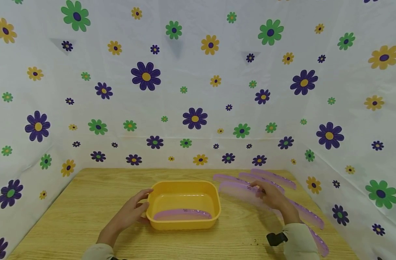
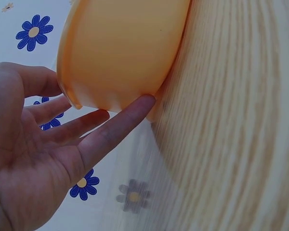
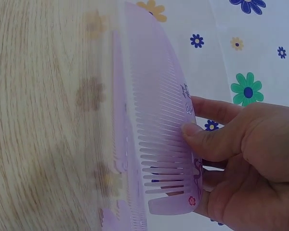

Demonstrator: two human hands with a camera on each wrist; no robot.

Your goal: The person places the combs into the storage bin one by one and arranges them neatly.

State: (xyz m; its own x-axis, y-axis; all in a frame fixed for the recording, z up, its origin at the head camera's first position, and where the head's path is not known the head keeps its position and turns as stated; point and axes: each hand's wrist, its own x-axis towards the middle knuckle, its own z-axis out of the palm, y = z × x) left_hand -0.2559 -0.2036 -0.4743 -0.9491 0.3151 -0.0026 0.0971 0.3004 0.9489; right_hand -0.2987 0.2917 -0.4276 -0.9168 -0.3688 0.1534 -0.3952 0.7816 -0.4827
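Observation:
A pale purple comb is gripped by my right hand, above the right side of the table. In the right wrist view, the thumb lies on the spine of the comb with the fingers behind it, teeth towards the table. My left hand touches the left end of a yellow plastic tub. The left wrist view has its extended fingers against the outer wall of the tub. Inside the tub lies another purple comb.
Several more purple combs lie on the right of the wooden table, such as one comb near the back edge and another comb beside the right forearm. A white flowered cloth encloses the back and sides.

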